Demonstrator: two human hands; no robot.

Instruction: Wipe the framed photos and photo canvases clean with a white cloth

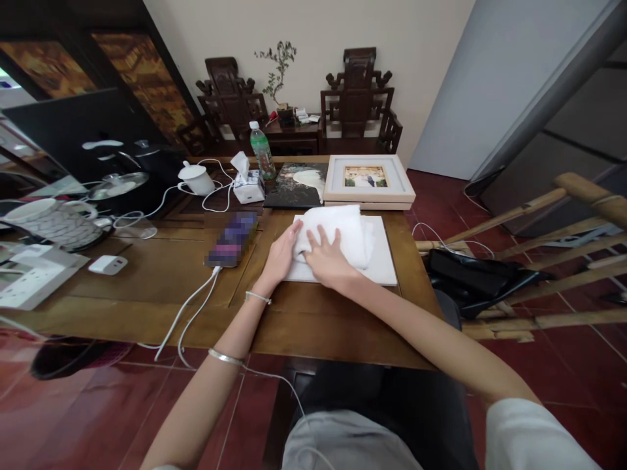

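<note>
A folded white cloth [345, 228], soft and thick-looking, lies on a flat white board [386, 261] near the right end of the wooden table. My right hand [328, 260] rests on top of the cloth, with its fingers spread and nothing grasped. Along the cloth's left edge lies my left hand [284, 253], its fingers stretched out and touching the side of the cloth. The hand's far fingertips are partly hidden against the fabric.
Behind the board stand a framed picture [404, 179] and a dark panel with a pale patch [281, 189]. A green bottle [262, 151], a tissue box [249, 188] and a phone [232, 238] with cables are to the left. A bamboo chair [533, 254] stands at right.
</note>
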